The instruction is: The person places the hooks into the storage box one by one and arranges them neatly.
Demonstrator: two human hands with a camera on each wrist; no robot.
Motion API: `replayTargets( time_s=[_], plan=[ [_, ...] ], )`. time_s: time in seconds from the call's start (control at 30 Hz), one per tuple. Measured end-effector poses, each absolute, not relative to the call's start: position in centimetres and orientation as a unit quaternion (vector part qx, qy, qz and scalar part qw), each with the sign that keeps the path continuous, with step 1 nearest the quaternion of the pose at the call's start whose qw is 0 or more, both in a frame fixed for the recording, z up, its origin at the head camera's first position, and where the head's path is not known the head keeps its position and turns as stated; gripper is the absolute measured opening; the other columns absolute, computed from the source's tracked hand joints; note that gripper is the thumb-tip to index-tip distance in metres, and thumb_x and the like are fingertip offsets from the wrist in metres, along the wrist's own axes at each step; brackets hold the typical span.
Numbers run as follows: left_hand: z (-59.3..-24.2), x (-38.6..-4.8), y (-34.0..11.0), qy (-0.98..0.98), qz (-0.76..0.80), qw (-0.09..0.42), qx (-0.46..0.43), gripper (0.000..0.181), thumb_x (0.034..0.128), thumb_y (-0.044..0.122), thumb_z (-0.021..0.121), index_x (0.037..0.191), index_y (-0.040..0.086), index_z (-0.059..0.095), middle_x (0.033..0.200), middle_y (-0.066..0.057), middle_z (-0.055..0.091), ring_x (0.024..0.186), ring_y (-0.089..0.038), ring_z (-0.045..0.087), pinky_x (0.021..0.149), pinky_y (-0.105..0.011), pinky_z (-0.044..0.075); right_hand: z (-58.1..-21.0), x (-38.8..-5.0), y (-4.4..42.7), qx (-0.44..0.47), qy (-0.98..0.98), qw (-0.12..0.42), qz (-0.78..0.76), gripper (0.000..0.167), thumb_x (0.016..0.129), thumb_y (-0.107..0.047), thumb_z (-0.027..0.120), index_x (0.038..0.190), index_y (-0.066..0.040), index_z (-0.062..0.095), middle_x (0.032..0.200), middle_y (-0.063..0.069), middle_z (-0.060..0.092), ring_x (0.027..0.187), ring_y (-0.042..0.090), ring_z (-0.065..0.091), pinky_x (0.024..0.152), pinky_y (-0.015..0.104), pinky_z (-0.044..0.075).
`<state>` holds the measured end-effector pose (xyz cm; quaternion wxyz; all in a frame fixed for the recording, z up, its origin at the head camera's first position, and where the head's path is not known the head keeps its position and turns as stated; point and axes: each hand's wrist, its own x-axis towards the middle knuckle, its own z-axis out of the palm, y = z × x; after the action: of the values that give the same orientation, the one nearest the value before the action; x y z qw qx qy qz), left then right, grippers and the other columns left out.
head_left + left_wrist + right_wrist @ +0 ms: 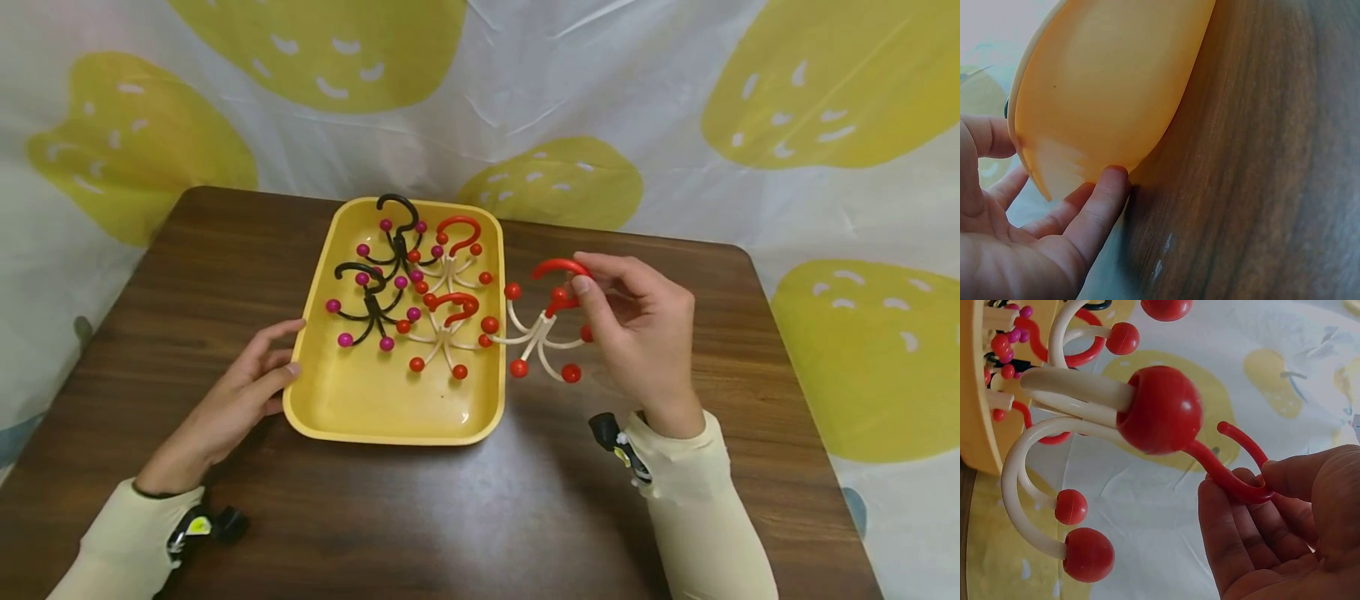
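My right hand [647,327] pinches the red hook of a white multi-arm hook hanger [543,325] with red ball tips, held up beside the tray's right rim. In the right wrist view, thumb and fingers meet on the curved hook, and the arms spread away from the hand. My left hand [238,402] touches the left side of a yellow tray [397,438]; in the left wrist view its fingers lie fairly straight against the outer wall. Inside the tray lie two black hangers [372,307] with magenta balls and two white hangers [446,336] with red hooks and balls.
The tray stands on a dark brown wooden table [420,533], near its far edge. Behind hangs a white cloth [555,92] with yellow printed shapes. Each sleeve carries a wrist camera, such as the black one [603,432] on the right.
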<state>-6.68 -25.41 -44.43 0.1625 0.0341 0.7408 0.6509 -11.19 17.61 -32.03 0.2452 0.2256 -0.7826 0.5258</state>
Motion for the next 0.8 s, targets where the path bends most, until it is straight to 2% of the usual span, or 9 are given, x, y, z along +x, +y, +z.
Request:
replayTargets(
  time_s=[0.23, 0.53, 0.8],
  plan=[
    [-44.3, -6.7, -25.4, 0.742, 0.650, 0.164, 0.031, 0.057, 0.1148, 0.026, 0.046, 0.166, 0.024, 0.022, 0.146, -0.029, 0.045, 0.113, -0.010, 0.067, 0.087, -0.030, 0.062, -31.6, -10.9, 16.4, 0.244, -0.785, 0.237, 0.517, 0.023, 0.092, 0.005, 0.077, 0.115, 0.005, 0.077, 0.091, 0.016, 0.080, 0.074, 0.012, 0.076, 0.059, 0.018, 0.057],
    [-44.5, -6.5, -25.4, 0.742, 0.649, 0.164, 0.033, 0.056, 0.1149, 0.027, 0.046, 0.166, 0.025, 0.023, 0.147, -0.030, 0.045, 0.114, -0.009, 0.067, 0.088, -0.029, 0.062, -31.6, -10.6, 14.4, 0.287, -0.791, 0.216, 0.495, 0.023, 0.093, -0.001, 0.079, 0.115, 0.004, 0.077, 0.099, 0.010, 0.080, 0.082, 0.017, 0.078, 0.072, 0.024, 0.063],
    [-44.6, -6.7, -25.4, 0.742, 0.650, 0.159, 0.041, 0.056, 0.1150, 0.027, 0.046, 0.166, 0.026, 0.023, 0.146, -0.029, 0.045, 0.114, -0.009, 0.067, 0.088, -0.030, 0.062, -32.1, -10.8, 12.2, 0.310, -0.788, 0.200, 0.493, 0.021, 0.095, -0.005, 0.079, 0.114, 0.001, 0.078, 0.103, 0.011, 0.080, 0.086, 0.015, 0.077, 0.074, 0.026, 0.064]
  ],
)
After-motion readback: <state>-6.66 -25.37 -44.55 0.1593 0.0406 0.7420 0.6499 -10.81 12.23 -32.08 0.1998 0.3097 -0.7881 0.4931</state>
